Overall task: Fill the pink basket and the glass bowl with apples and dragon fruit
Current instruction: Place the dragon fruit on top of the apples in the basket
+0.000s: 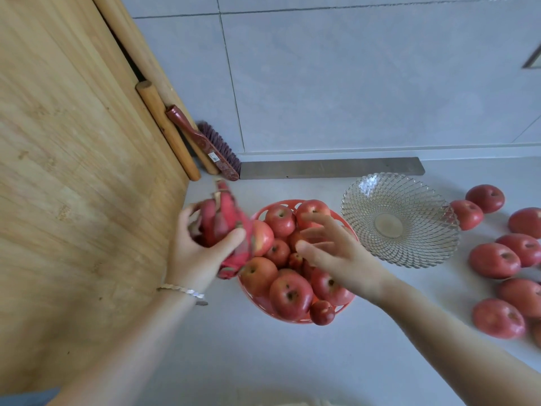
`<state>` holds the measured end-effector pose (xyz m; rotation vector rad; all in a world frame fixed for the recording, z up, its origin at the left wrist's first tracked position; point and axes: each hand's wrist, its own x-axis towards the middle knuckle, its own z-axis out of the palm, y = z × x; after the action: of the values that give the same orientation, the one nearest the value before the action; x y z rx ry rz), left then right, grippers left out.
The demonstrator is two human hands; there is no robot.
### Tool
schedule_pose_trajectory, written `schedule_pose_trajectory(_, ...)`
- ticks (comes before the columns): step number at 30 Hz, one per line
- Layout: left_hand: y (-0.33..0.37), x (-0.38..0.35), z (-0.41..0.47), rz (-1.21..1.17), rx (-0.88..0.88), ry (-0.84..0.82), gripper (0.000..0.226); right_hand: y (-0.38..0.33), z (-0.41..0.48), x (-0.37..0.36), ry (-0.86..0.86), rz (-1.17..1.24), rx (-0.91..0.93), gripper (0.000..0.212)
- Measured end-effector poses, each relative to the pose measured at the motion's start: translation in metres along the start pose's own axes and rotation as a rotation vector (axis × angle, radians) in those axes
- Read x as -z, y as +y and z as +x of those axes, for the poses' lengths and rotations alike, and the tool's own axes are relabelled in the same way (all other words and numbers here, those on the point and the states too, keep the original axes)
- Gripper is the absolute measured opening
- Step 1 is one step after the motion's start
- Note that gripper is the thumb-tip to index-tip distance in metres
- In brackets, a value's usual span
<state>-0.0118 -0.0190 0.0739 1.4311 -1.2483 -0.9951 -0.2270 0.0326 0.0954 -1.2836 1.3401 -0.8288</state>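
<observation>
Pale grey surface fills the frame. At centre left, a scaly pink dragon fruit is clasped by the left hand over the apple-heaped pink plastic basket; the right hand is spread empty, likely steadying. The patterned glass bowl, right of it, is unfilled.

I can read no words or numbers anywhere. The only printed thing is a small white sticker on the red brush, left of the frame's centre; its dark marks are too small to make out.
</observation>
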Motion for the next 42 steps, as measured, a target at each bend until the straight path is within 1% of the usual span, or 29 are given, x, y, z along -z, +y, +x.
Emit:
schedule_pose_trajectory(1, 0.012, -0.013, -0.007, -0.037, -0.04, -0.059, 0.065, -0.005, 0.006, -0.001, -0.078, 0.142, -0.056, 0.051)
schedule_pose_trajectory(2, 0.019, -0.027, -0.013, -0.048, -0.069, -0.114, 0.068, -0.008, 0.012, -0.002, -0.131, 0.248, -0.089, 0.059)
schedule_pose_trajectory(3, 0.022, -0.039, -0.019, -0.036, -0.096, -0.174, 0.073, -0.01, 0.018, -0.004, -0.146, 0.301, -0.091, 0.057)
schedule_pose_trajectory(4, 0.023, -0.05, -0.023, -0.008, -0.119, -0.236, 0.077, -0.008, 0.023, -0.005, -0.122, 0.279, -0.067, 0.049)
schedule_pose_trajectory(5, 0.021, -0.059, -0.025, 0.023, -0.131, -0.292, 0.083, -0.006, 0.028, -0.005, -0.068, 0.214, -0.044, 0.043)
schedule_pose_trajectory(6, 0.017, -0.065, -0.025, 0.045, -0.127, -0.341, 0.089, -0.003, 0.033, -0.004, 0.001, 0.138, -0.036, 0.042)
schedule_pose_trajectory(8, 0.006, -0.07, -0.019, 0.055, -0.07, -0.452, 0.104, 0.005, 0.04, 0.0, 0.121, -0.051, -0.047, 0.047)
schedule_pose_trajectory(10, -0.004, -0.069, -0.014, 0.098, -0.022, -0.559, 0.115, 0.013, 0.048, 0.002, 0.188, -0.294, -0.024, 0.065)
schedule_pose_trajectory(11, -0.009, -0.067, -0.012, 0.142, -0.013, -0.586, 0.114, 0.017, 0.053, 0.003, 0.201, -0.435, -0.012, 0.076)
schedule_pose_trajectory(13, -0.019, -0.061, -0.012, 0.191, -0.004, -0.586, 0.1, 0.024, 0.061, 0.0, 0.179, -0.728, -0.017, 0.091)
schedule_pose_trajectory(15, -0.028, -0.056, -0.012, 0.17, 0.059, -0.538, 0.086, 0.031, 0.066, -0.005, 0.124, -0.925, -0.056, 0.099)
schedule_pose_trajectory(16, -0.031, -0.054, -0.012, 0.139, 0.082, -0.511, 0.079, 0.034, 0.067, -0.01, 0.089, -1.002, -0.073, 0.098)
schedule_pose_trajectory(18, -0.033, -0.053, -0.012, 0.1, 0.074, -0.465, 0.071, 0.041, 0.069, -0.02, 0.047, -1.129, -0.101, 0.091)
schedule_pose_trajectory(20, -0.034, -0.053, -0.011, 0.2, 0.028, -0.376, 0.068, 0.041, 0.073, -0.029, 0.036, -1.198, -0.143, 0.087)
schedule_pose_trajectory(22, -0.033, -0.054, -0.01, 0.362, -0.048, -0.298, 0.066, 0.037, 0.078, -0.033, 0.017, -1.211, -0.197, 0.084)
schedule_pose_trajectory(23, -0.033, -0.055, -0.01, 0.434, -0.105, -0.294, 0.063, 0.036, 0.079, -0.032, 0.0, -1.195, -0.206, 0.083)
schedule_pose_trajectory(24, -0.033, -0.057, -0.01, 0.53, -0.168, -0.307, 0.058, 0.035, 0.077, -0.03, -0.026, -1.155, -0.198, 0.081)
schedule_pose_trajectory(26, -0.035, -0.061, -0.01, 0.808, -0.288, -0.324, 0.05, 0.033, 0.069, -0.017, -0.084, -1.009, -0.178, 0.078)
schedule_pose_trajectory(27, -0.036, -0.063, -0.01, 0.92, -0.328, -0.332, 0.05, 0.031, 0.065, -0.008, -0.082, -0.926, -0.167, 0.076)
schedule_pose_trajectory(28, -0.036, -0.066, -0.011, 0.98, -0.357, -0.356, 0.052, 0.031, 0.059, 0.004, -0.05, -0.851, -0.151, 0.071)
schedule_pose_trajectory(30, -0.038, -0.072, -0.01, 1.026, -0.413, -0.46, 0.057, 0.034, 0.049, 0.025, 0.055, -0.747, -0.112, 0.06)
schedule_pose_trajectory(32, -0.042, -0.077, -0.007, 1.018, -0.418, -0.555, 0.06, 0.04, 0.036, 0.043, 0.155, -0.698, -0.104, 0.046)
schedule_pose_trajectory(34, -0.043, -0.08, -0.004, 0.896, -0.34, -0.579, 0.059, 0.05, 0.023, 0.056, 0.208, -0.681, -0.136, 0.037)
schedule_pose_trajectory(36, -0.045, -0.08, -0.005, 0.788, -0.287, -0.585, 0.059, 0.062, 0.013, 0.064, 0.203, -0.706, -0.188, 0.038)
schedule_pose_trajectory(38, -0.045, -0.079, -0.005, 0.773, -0.304, -0.604, 0.059, 0.073, 0.006, 0.067, 0.211, -0.693, -0.224, 0.041)
schedule_pose_trajectory(39, -0.044, -0.077, -0.004, 0.75, -0.313, -0.603, 0.059, 0.078, 0.003, 0.067, 0.242, -0.664, -0.238, 0.043)
schedule_pose_trajectory(40, -0.043, -0.075, -0.004, 0.697, -0.332, -0.573, 0.059, 0.082, 0.001, 0.067, 0.291, -0.627, -0.259, 0.046)
schedule_pose_trajectory(41, -0.042, -0.072, -0.004, 0.629, -0.362, -0.501, 0.058, 0.088, -0.002, 0.066, 0.344, -0.596, -0.301, 0.049)
schedule_pose_trajectory(42, -0.044, -0.069, -0.005, 0.575, -0.365, -0.385, 0.057, 0.092, -0.003, 0.065, 0.378, -0.577, -0.369, 0.054)
